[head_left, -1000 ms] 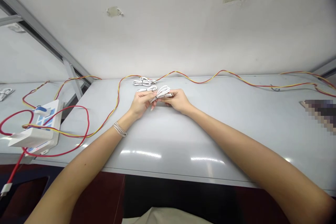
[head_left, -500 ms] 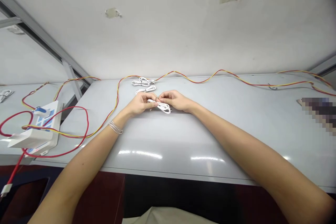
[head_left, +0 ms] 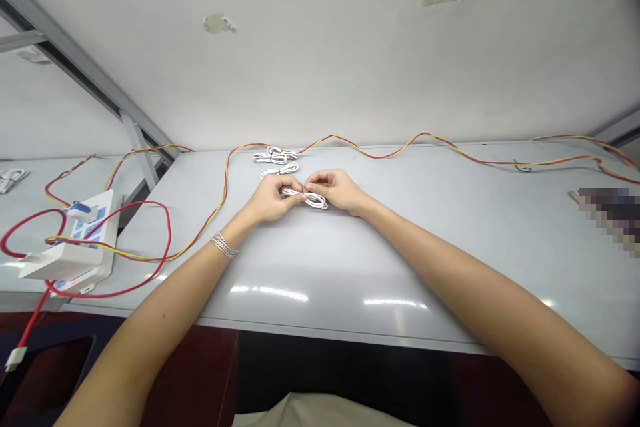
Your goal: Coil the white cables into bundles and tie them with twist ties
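White cable coil [head_left: 316,200], pinched between thumb and fingers of the left hand [head_left: 270,199] over the middle of the grey tabletop [head_left: 380,267], and, at its black tie [head_left: 303,189], between the closed thumb and fingertips of the right hand [head_left: 336,190]; contact with the surface not discernible. Behind the left hand, near the wall [head_left: 350,67], two further tied coils [head_left: 271,157], the nearer partly hidden. Along the wall, red-and-yellow wire [head_left: 380,157]; at far left, white power strip [head_left: 108,236] crossed by looping red cable [head_left: 169,233].
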`<state>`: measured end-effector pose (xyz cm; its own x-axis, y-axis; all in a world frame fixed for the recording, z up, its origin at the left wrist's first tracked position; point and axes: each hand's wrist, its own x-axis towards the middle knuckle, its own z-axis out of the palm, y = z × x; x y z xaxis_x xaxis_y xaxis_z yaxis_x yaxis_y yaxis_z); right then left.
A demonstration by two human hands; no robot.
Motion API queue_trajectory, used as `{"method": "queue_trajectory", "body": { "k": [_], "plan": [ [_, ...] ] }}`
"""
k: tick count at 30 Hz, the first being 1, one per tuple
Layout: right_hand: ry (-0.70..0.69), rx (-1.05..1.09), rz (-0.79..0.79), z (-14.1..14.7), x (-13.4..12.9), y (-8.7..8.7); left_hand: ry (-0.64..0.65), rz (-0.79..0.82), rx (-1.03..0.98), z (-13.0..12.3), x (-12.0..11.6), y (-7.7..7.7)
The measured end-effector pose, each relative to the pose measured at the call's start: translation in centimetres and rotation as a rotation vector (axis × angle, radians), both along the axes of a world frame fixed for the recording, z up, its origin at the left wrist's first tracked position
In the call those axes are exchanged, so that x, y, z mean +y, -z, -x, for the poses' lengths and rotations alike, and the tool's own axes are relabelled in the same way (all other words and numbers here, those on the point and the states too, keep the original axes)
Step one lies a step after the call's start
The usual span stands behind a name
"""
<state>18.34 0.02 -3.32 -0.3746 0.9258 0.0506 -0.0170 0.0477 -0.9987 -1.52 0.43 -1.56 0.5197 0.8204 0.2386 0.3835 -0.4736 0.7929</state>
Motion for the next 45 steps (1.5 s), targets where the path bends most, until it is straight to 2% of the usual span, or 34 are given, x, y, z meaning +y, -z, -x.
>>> {"method": "queue_trajectory", "body": {
  "k": [6,15,21,24,30,34,40,45],
  "plan": [
    [-0.008,0.008,-0.016,-0.11,-0.09,-0.30,-0.050,-0.007,-0.008,-0.08,0.10,0.20],
    [-0.013,0.056,0.068,-0.18,-0.18,-0.55,-0.122,0.006,-0.253,-0.53,-0.02,0.45],
    [0.057,0.062,0.043,-0.33,0.00,-0.09,-0.126,0.051,-0.264,-0.85,0.01,0.90],
    [0.045,0.101,0.059,-0.26,-0.21,-0.21,-0.165,0.050,-0.262,-0.89,0.03,0.92],
    [0.085,0.120,-0.028,0.25,-0.72,-0.48,-0.275,0.134,-0.325,-0.86,0.14,0.84],
    [0.132,0.115,-0.076,0.53,-0.71,-0.04,-0.289,0.194,-0.380,-0.92,0.12,0.86],
    [0.148,0.099,-0.064,0.45,-0.51,0.26,-0.271,0.130,-0.333,-0.92,0.04,0.72],
    [0.106,0.096,-0.069,0.43,-0.40,0.30,-0.272,0.074,-0.286,-0.96,-0.10,0.75]
  ]
}}
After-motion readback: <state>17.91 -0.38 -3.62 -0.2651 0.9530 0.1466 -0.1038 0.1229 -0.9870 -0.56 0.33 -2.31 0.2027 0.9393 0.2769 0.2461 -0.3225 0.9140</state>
